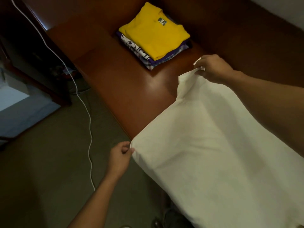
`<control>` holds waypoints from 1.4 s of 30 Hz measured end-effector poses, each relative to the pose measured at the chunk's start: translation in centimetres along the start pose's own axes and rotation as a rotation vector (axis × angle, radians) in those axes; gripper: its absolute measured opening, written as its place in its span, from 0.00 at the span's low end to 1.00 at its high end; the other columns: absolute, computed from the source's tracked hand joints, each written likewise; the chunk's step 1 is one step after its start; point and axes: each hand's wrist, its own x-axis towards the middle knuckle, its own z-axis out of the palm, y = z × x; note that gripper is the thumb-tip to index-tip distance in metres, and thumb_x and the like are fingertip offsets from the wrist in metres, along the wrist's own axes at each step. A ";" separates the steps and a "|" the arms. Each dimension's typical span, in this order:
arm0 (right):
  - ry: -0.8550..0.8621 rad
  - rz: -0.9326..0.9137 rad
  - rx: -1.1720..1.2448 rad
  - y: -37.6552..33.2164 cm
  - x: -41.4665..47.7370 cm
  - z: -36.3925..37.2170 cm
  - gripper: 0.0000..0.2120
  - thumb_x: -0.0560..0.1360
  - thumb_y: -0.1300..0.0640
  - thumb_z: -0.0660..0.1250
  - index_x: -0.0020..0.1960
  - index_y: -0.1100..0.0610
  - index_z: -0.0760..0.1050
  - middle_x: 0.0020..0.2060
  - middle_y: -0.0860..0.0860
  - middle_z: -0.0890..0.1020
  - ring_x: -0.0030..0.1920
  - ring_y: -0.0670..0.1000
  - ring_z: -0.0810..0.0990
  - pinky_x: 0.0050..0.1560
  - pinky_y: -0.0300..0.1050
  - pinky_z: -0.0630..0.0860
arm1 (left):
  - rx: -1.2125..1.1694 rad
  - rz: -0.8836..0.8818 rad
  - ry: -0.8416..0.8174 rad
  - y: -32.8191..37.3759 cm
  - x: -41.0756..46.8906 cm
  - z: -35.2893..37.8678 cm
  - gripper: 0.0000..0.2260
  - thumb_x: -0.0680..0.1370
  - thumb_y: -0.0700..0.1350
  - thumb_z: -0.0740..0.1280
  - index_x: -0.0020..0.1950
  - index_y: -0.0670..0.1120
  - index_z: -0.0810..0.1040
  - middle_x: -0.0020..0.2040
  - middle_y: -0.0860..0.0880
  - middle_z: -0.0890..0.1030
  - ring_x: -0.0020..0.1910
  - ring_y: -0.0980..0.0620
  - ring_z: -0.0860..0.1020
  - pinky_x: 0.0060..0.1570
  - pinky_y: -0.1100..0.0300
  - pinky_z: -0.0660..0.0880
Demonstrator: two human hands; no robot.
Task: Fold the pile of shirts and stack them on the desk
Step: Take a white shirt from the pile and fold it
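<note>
head view: a white shirt [213, 137] is stretched between the two hands. the left hand [121, 155] pinches one corner, thumb against fingers, just off the near edge of the surface [118, 83] and over the floor [49, 162]. the right hand [213, 68] grips the other corner, with cloth bunched in its curled fingers, farther away and above the surface. the hands are well apart, and the held edge runs taut on a slant from near-left to far-right. the rest of the shirt spreads away from that edge toward the lower right and runs out of frame, so its far end cannot be seen.

the stack [148, 58] of folded shirts, yellow shirt [154, 37] on top, sits on the surface beyond the held edge. it is near the right hand and well apart from the left. any fold has to be laid down short of the stack, and the right hand is likely the nearer one to carry the shirt there.
</note>
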 end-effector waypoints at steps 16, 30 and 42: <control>0.075 0.381 0.120 2.5 -20.3 3.7 0.10 0.80 0.60 0.69 0.59 0.61 0.84 0.54 0.58 0.83 0.52 0.56 0.78 0.54 0.50 0.76 | 0.249 0.469 0.051 -1.8 -7.1 2.7 0.05 0.76 0.41 0.75 0.50 0.48 0.84 0.44 0.56 0.78 0.44 0.62 0.78 0.42 0.65 0.76; 0.266 0.403 0.206 3.5 -22.3 1.1 0.10 0.79 0.60 0.70 0.59 0.60 0.84 0.57 0.56 0.83 0.54 0.56 0.80 0.57 0.47 0.76 | 0.241 0.558 0.171 -1.2 -7.7 1.8 0.06 0.70 0.39 0.80 0.43 0.44 0.85 0.38 0.55 0.80 0.37 0.59 0.79 0.37 0.67 0.74; 0.117 0.450 0.177 4.3 -28.4 3.6 0.09 0.78 0.61 0.72 0.57 0.57 0.85 0.60 0.57 0.82 0.58 0.57 0.79 0.63 0.54 0.78 | 0.370 0.586 0.004 -4.5 -9.9 4.0 0.05 0.74 0.40 0.77 0.45 0.47 0.83 0.42 0.57 0.78 0.39 0.60 0.78 0.39 0.61 0.79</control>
